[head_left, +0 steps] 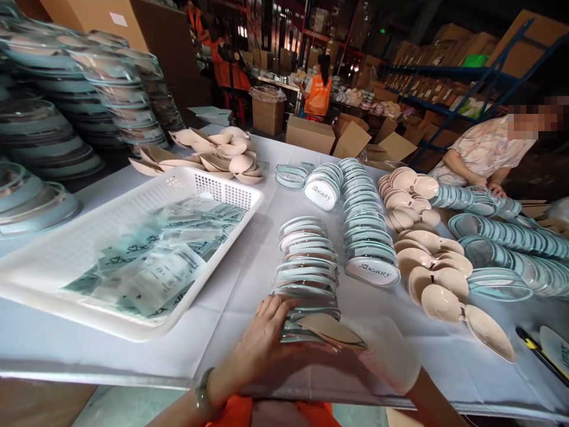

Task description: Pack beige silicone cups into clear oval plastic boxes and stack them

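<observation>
Clear oval cases with teal rims (pixel 306 267) stand in a row at the middle of the table. My left hand (pixel 263 329) is closed on the left edge of a case at the near end of this row, its fingers bent over the rim. A beige bra cup (pixel 329 327) lies tilted across that case. At the cup's right end is my right hand (pixel 389 350), smeared by motion, so its fingers cannot be made out. To the right lie several joined pairs of beige bra cups (pixel 433 276).
A white plastic basket (pixel 133 329) of printed packets stands left. Loose beige cups (pixel 213 151) are heaped behind it, beside tall stacks of cases (pixel 115 89). A longer row of cases (pixel 367 231) runs at right. A yellow-black cutter (pixel 540 350) lies far right. Across the table a person (pixel 489 145) handles cases.
</observation>
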The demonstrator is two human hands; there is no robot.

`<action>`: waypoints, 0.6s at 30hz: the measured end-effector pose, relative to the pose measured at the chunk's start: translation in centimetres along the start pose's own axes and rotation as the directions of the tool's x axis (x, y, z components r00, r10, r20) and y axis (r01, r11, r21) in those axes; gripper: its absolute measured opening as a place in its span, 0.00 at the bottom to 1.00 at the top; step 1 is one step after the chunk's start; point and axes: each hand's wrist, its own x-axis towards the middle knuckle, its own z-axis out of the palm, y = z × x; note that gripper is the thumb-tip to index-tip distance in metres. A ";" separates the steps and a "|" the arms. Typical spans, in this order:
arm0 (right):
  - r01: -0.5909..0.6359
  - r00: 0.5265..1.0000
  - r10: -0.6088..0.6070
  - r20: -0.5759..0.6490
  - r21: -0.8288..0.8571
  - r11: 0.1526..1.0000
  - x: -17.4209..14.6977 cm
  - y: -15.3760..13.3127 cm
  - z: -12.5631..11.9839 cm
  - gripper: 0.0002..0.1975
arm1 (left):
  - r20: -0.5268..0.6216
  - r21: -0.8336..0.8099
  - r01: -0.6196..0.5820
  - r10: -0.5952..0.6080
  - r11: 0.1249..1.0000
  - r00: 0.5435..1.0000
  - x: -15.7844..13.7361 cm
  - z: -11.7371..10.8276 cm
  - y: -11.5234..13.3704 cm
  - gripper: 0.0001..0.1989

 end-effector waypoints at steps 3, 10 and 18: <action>0.027 0.978 0.044 0.202 -0.336 0.942 1.2 -1.3 -0.2 0.11 | 0.046 0.006 0.028 -0.028 1.000 0.999 0.5 -0.4 0.3 0.36; 0.138 0.910 0.022 0.414 -0.354 0.925 3.0 -3.8 -0.4 0.11 | -0.021 0.022 0.103 -0.102 0.994 0.995 -0.5 0.1 0.0 0.36; 0.031 0.919 0.014 0.394 -0.108 0.994 2.6 0.8 -2.6 0.11 | -0.076 0.047 0.079 -0.075 0.996 0.994 -0.1 0.4 0.3 0.35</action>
